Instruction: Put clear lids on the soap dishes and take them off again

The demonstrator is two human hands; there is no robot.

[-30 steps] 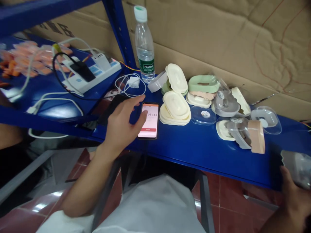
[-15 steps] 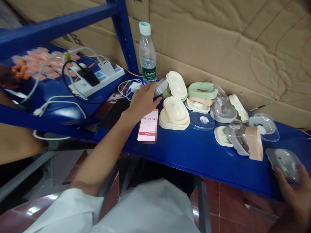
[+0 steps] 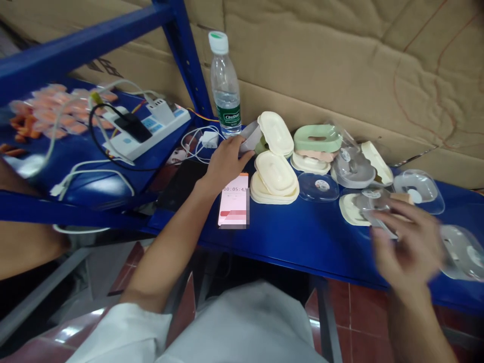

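Note:
My left hand (image 3: 226, 160) is closed around the near end of a grey soap dish part (image 3: 251, 137), thumb and fingers on either side of it. Beside it lean a cream tray (image 3: 277, 133) and a stack of cream trays (image 3: 275, 193). My right hand (image 3: 412, 239), blurred by motion, reaches over a grey dish with a clear lid (image 3: 374, 197), fingers apart; whether they touch it is unclear. Under that dish lies a cream piece (image 3: 351, 209), and a pinkish-beige part is mostly hidden by the hand. Another grey dish with a clear lid (image 3: 463, 252) lies at the far right.
A phone (image 3: 233, 204) running a timer lies before my left hand, with a water bottle (image 3: 227, 91) behind. Green dishes (image 3: 317, 137), a clear lid (image 3: 318, 187) and more grey dishes line the blue shelf (image 3: 287, 237). Left are a power strip (image 3: 147, 133) and orange packets (image 3: 56, 108).
My right hand has left the lidded grey dish at the far right and moved left over the grey dish beside the beige part. My left hand stays at the grey part.

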